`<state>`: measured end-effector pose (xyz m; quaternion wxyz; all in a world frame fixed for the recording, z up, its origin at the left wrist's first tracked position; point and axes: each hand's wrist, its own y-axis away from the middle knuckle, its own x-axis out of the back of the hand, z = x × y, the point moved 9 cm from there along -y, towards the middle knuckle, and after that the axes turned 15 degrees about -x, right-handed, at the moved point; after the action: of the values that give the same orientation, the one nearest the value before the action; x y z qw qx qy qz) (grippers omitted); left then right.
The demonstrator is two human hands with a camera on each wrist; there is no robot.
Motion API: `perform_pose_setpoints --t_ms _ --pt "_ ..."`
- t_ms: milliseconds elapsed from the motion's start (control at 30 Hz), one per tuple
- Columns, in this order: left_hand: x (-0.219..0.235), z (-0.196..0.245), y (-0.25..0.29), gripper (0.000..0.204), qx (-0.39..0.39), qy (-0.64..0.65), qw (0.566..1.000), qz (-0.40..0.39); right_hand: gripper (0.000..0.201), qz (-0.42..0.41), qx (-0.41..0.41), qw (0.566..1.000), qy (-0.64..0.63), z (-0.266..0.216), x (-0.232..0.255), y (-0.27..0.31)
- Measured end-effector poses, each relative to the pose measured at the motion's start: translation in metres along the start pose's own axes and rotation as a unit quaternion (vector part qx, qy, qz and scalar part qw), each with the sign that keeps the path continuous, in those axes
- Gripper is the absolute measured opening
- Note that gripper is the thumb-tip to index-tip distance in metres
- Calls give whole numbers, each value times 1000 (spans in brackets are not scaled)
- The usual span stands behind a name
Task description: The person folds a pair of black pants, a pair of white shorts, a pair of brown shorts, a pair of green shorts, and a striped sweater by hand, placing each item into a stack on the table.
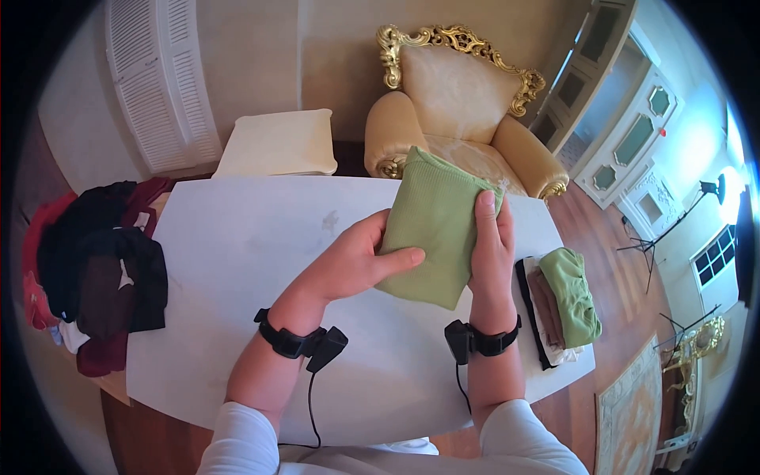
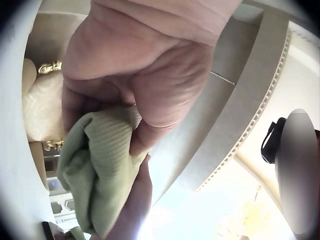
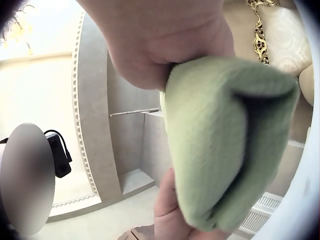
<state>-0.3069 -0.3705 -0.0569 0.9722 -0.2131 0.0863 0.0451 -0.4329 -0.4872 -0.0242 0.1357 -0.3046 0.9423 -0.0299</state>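
A folded green ribbed garment is held up over the white table between both hands. On its left side my left hand grips it, thumb across the near face and fingers behind. My right hand holds the right edge, its thumb pressed near the upper corner. From the left wrist, the ribbed cloth shows bunched folds below the palm. In the right wrist view the folded layers gape along one edge.
Dark and red clothes lie heaped at the table's left end. A stack of folded clothes with a green one on top sits at the right. Behind the white table stand a cream stool and a gilded armchair.
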Motion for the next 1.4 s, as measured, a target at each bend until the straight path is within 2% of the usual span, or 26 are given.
perform_pose_setpoints --t_ms 100,200,233,300,433,533,633,733,833,933,1067,1100,1167,1233,1367,1400 --pt "-10 6 -1 64 -29 -60 998 -15 33 18 18 999 -30 -3 5 -1" --pt "-13 4 1 64 -28 -84 995 -46 27 36 33 995 -90 0 13 -2" --pt "-11 2 3 63 -19 -78 996 -41 27 36 41 996 -70 -1 12 -2" --pt "-3 1 5 63 -1 -73 997 -29 31 33 28 995 -89 1 10 -3" --pt "7 5 7 62 3 -83 997 4 37 -20 -52 984 -170 6 2 -6" --pt "19 -3 5 63 16 -46 998 41 39 -22 -71 973 -218 9 3 -8" --pt "20 -5 4 63 -16 6 999 38 40 11 -68 966 -249 12 15 -13" --pt "1 -4 0 65 -58 109 992 24 41 57 -54 961 -265 12 23 -11" --pt "-5 -15 -2 67 -28 131 989 58 39 61 -55 954 -288 17 30 -14" --pt "0 -24 -2 68 -26 82 995 48 38 30 -25 965 -261 8 29 -13" --pt "5 -8 -4 59 -80 19 996 18 39 58 -35 963 -259 8 32 -14" --pt "8 0 -5 58 -101 -2 994 40 39 59 -33 965 -254 9 34 -14" --pt "9 19 -4 54 -138 -47 986 83 42 62 -29 966 -250 8 34 -12" --pt "11 27 -2 54 -184 -67 977 88 43 51 -25 967 -249 7 36 -13" --pt "12 36 1 49 -245 -193 950 30 45 32 -11 969 -245 8 41 -18" --pt "14 37 2 47 -264 -205 941 50 45 35 -10 970 -240 8 41 -17"
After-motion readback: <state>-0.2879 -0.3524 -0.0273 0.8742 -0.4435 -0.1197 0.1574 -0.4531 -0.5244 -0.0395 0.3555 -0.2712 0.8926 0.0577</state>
